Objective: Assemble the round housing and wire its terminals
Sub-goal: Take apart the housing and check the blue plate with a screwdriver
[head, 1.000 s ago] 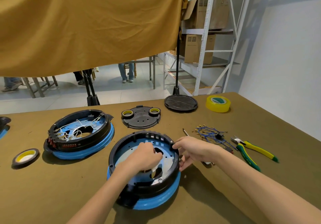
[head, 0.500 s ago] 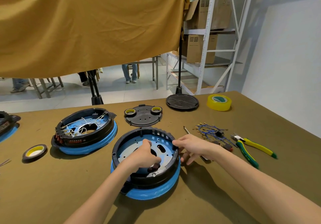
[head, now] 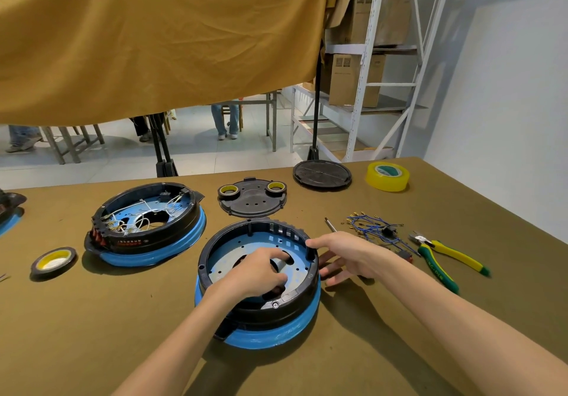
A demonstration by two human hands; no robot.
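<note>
A: Start at the left. What is out there that could cause trouble?

B: A black tape roll (head: 53, 260) lies flat near the left edge of the surface (head: 92, 334), well apart from the work. Next to it is a wired housing (head: 144, 223), a black ring on a blue base with white leads looped inside. Both sit clear of the hands, so I see little risk there.

A: And the housing being built?

B: The unwired round housing (head: 258, 279) sits centre front on the surface. The left hand (head: 256, 272) is down inside it, fingers curled over the grey-blue plate; whether they grip anything I cannot tell, since the hand hides what is beneath. The right hand (head: 347, 254) has its thumb on the black rim and its fingers spread loosely outside the wall, holding nothing.

A: So what might go wrong?

B: I judge the plate is being seated or turned. With only a thumb steadying the rim, a hard twist could spin or slide the whole housing on the cloth and leave the holes misaligned. Fingers could also get pinched at the plate's cut-outs.

A: Further right?

B: The screwdriver (head: 331, 225), the blue terminal wires (head: 372, 229) and the yellow-green pliers (head: 442, 257) lie just beside the right wrist. A sweep of that forearm could scatter or tangle the wires before wiring begins.
</note>
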